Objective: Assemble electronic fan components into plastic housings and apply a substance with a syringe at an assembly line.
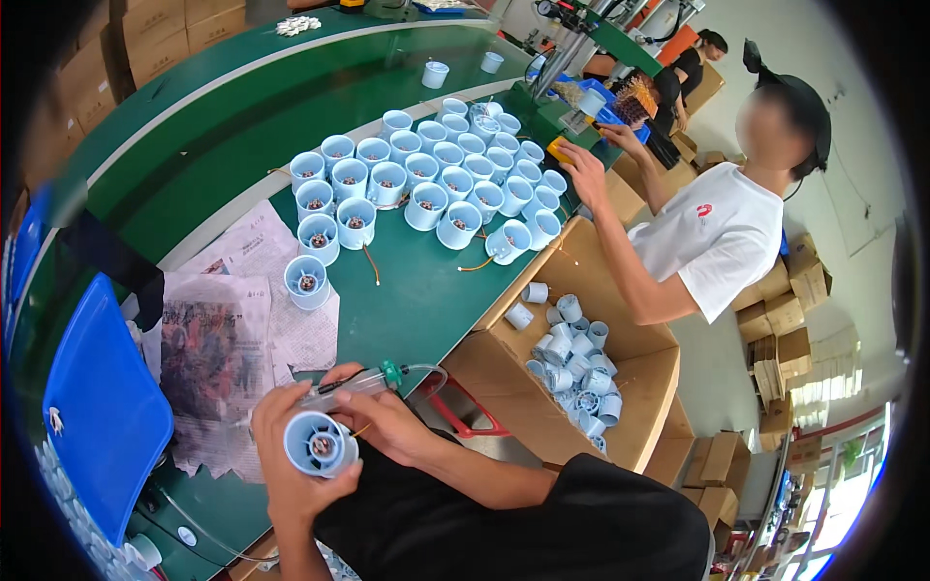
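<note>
Low in the view, my left hand [278, 463] is closed around a light-blue plastic cup-shaped housing [305, 463]. Its open mouth faces up, showing an inner ring with a small motor-like part and copper colour inside. My right hand [395, 424] grips a clear dispensing syringe [360, 383] with a green cap and a thin clear hose, lying across just above the housing. The syringe's tip points left, and I cannot tell whether it touches anything. A short orange wire shows between the housing and my right hand.
Rows of similar blue housings [426, 205] stand on the green table [407, 300]. Newspaper sheets [218, 358] and a blue tray [107, 407] lie left. A cardboard box [620, 358] of housings stands right, beside a person in a white shirt [717, 228] working at a press [562, 68].
</note>
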{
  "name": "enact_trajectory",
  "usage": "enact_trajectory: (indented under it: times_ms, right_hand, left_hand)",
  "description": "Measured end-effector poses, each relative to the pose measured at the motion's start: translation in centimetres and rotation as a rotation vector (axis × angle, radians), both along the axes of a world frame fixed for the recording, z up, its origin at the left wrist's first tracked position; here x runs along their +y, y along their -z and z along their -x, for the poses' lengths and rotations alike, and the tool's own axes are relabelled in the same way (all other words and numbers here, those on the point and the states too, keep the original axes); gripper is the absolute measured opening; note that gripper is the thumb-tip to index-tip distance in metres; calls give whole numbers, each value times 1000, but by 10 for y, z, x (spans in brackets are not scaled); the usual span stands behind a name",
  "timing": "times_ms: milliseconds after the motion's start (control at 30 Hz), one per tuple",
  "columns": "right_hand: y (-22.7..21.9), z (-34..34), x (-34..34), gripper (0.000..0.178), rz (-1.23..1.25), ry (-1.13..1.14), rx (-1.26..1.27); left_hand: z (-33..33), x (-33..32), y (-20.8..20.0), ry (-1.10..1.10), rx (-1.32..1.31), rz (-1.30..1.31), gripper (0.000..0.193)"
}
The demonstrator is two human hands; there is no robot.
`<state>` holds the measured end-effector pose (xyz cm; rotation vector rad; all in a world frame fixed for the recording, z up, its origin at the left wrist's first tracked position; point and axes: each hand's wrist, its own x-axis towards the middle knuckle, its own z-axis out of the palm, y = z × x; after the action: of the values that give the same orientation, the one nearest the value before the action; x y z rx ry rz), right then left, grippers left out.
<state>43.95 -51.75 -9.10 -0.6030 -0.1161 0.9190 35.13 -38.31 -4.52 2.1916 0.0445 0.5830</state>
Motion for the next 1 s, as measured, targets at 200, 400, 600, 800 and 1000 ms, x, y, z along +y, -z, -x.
enact_trajectory:
  times_ms: [200, 400, 600, 800, 1000]
  right_hand:
    - [-12, -16, -1, 59, -4, -278, -180]
    - [2, -47, 9, 49, -271, 71, 69]
    - [-16, -60, 26, 36, -606, 89, -55]
    - [-18, -69, 46, 38, -567, 33, -155]
    - [-30, -65, 7, 42, -157, -46, -590]
  left_hand:
    - [10, -6, -10, 31, -126, -21, 67]
    - [41, -7, 1, -77, -21, 202, 69]
    - [40, -4, 27, -375, 147, 198, 61]
    - [37, -2, 33, -382, 151, 58, 63]
    - [35, -2, 35, -369, 159, 80, 66]
